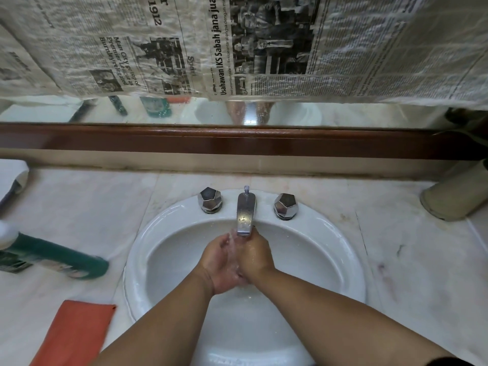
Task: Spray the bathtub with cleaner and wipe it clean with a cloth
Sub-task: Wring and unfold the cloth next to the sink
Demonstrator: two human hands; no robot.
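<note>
Hands at washbasin: left hand and right hand are pressed together, palm against palm, directly under the chrome spout and over the bowl of the white oval sink. Water runs from the spout onto both hands, and the skin looks wet. The fingers lie loosely extended against the opposite hand. Neither hand grips anything. The back of the right hand faces the camera, with the left palm turned toward it. Both forearms are bare and come in from the bottom edge across the basin. Two faceted chrome knobs sit on the sink's rear rim, the left knob and the right knob, either side of the spout. The cleaner bottle has a green body and a blurred white top end at the left frame edge. It lies on its side on the pale marble counter, left of the sink, near the rim but apart from it. The cloth, orange-red, lies flat on the counter at lower left, with one corner just beside the sink rim. A dark wooden rail runs behind the counter under a mirror, most of it covered by newspaper sheets. A beige cylindrical object stands tilted at the far right of the counter; what it is cannot be told.
</note>
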